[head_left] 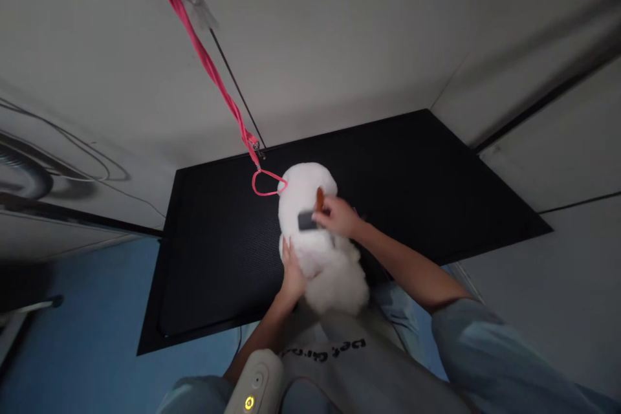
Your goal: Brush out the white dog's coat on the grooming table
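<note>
A white, fluffy dog (305,191), its coat rounded and thick, is on the black grooming table (218,259), close to my body. In my right hand (339,217) is a slicker brush (307,220) with a brown handle and a dark, flat head. The brush head lies against the white fur of the dog's upper part. My left hand (292,275) rests on the dog's left side, fingers stretched out along the coat. The dog's face and legs cannot be made out from here.
A pink grooming loop (208,68) hangs from above, its lower end beside the dog. Behind the table stands a pale wall (339,32). A grey hose (24,171) and cables are at the left. My grey apron (334,343) meets the table's near edge.
</note>
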`<state>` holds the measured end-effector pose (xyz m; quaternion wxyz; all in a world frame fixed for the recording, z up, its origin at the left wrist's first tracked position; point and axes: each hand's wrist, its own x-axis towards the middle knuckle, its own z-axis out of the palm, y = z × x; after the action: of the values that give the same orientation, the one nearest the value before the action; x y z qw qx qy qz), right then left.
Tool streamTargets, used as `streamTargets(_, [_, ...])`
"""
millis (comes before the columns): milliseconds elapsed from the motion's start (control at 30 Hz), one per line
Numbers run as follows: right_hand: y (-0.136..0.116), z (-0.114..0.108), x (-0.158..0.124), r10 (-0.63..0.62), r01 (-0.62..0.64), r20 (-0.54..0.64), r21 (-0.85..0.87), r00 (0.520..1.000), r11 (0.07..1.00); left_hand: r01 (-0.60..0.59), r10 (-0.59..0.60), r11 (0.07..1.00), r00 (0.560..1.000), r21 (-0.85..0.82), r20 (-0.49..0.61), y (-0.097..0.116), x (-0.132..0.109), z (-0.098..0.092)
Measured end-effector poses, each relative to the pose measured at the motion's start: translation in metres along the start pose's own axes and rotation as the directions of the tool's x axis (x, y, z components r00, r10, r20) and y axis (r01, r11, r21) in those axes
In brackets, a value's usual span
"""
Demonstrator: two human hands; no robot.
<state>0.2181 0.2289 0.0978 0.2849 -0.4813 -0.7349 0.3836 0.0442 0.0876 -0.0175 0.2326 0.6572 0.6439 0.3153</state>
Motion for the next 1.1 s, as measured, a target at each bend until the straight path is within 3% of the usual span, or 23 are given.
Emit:
streamTargets(67, [-0.001, 0.000, -0.003, -0.039, 0.036, 0.169, 0.017, 0.985, 0.999, 0.010, -0.009, 0.999, 1.000, 0.030, -0.015, 0.001, 0.001, 0.001])
streamTargets(100, [-0.002, -0.001, -0.004, -0.013, 0.011, 0.134, 0.010, 0.991, 1.000, 0.021, -0.020, 0.999, 0.999, 0.034, -0.027, 0.002, 0.002, 0.001])
streamTargets(167, [-0.002, -0.004, -0.004, 0.047, -0.051, -0.111, -0.030, 0.993, 0.998, 0.030, -0.028, 0.999, 0.998, 0.030, -0.050, 0.007, 0.003, -0.001])
streamTargets(200, [-0.002, -0.005, -0.003, 0.044, -0.052, -0.178, -0.040, 0.983, 0.998, 0.018, -0.016, 1.000, 0.998, 0.025, -0.065, 0.011, 0.003, -0.003])
streamTargets(233, [-0.001, -0.007, -0.002, 0.019, -0.025, -0.159, -0.039, 0.987, 0.999, -0.004, 0.006, 1.000, 0.997, 0.021, -0.079, 0.016, 0.001, -0.005])
streamTargets(333, [0.002, -0.012, 0.004, -0.002, -0.002, 0.094, 0.047, 0.996, 0.999, -0.153, 0.153, 0.988, 0.987, 0.008, -0.045, 0.037, -0.009, -0.013])
streamTargets(367, [0.004, -0.014, 0.006, 0.035, -0.040, 0.072, 0.067, 0.997, 0.997, -0.220, 0.220, 0.976, 0.976, 0.003, 0.006, 0.045, -0.013, -0.015])
streamTargets(433, [0.005, -0.018, 0.008, 0.109, -0.098, -0.129, 0.084, 0.986, 0.992, -0.335, 0.333, 0.942, 0.935, -0.006, 0.121, 0.063, -0.022, -0.018])
streamTargets(467, [0.004, -0.018, 0.009, 0.103, -0.090, -0.161, 0.087, 0.982, 0.992, -0.371, 0.368, 0.929, 0.916, -0.009, 0.160, 0.071, -0.025, -0.018])
streamTargets(533, [0.002, -0.016, 0.007, 0.012, -0.014, 0.018, 0.097, 1.000, 0.995, -0.414, 0.409, 0.910, 0.893, -0.013, 0.188, 0.084, -0.029, -0.017])
streamTargets(600, [-0.002, -0.012, 0.005, -0.058, 0.026, 0.270, 0.120, 0.961, 0.992, -0.458, 0.453, 0.889, 0.872, -0.015, 0.184, 0.093, -0.030, -0.014])
streamTargets(633, [-0.004, -0.010, 0.005, -0.055, 0.020, 0.301, 0.116, 0.952, 0.993, -0.476, 0.471, 0.879, 0.864, -0.012, 0.177, 0.095, -0.031, -0.013])
streamTargets(733, [-0.009, -0.006, 0.006, -0.007, 0.005, 0.057, 0.038, 0.998, 0.999, -0.482, 0.479, 0.876, 0.868, -0.010, 0.133, 0.096, -0.031, -0.009])
streamTargets(800, [-0.012, -0.005, 0.005, -0.050, 0.050, 0.084, 0.002, 0.995, 0.999, -0.470, 0.472, 0.881, 0.877, -0.045, 0.093, 0.093, -0.032, -0.008])
streamTargets(900, [-0.016, -0.006, 0.005, -0.091, 0.095, 0.307, 0.002, 0.947, 0.995, -0.460, 0.467, 0.882, 0.882, -0.098, 0.062, 0.091, -0.034, -0.007])
streamTargets(933, [-0.017, -0.007, 0.006, -0.076, 0.082, 0.276, -0.012, 0.958, 0.997, -0.453, 0.461, 0.885, 0.885, -0.106, 0.064, 0.091, -0.035, -0.006])
streamTargets(1033, [-0.020, -0.007, 0.010, -0.058, 0.059, 0.018, -0.064, 0.998, 0.996, -0.429, 0.440, 0.894, 0.894, -0.129, 0.082, 0.093, -0.037, -0.008])
streamTargets(1100, [-0.021, -0.003, 0.011, -0.094, 0.096, 0.080, -0.023, 0.992, 0.995, -0.388, 0.405, 0.908, 0.909, -0.157, 0.100, 0.095, -0.036, -0.013])
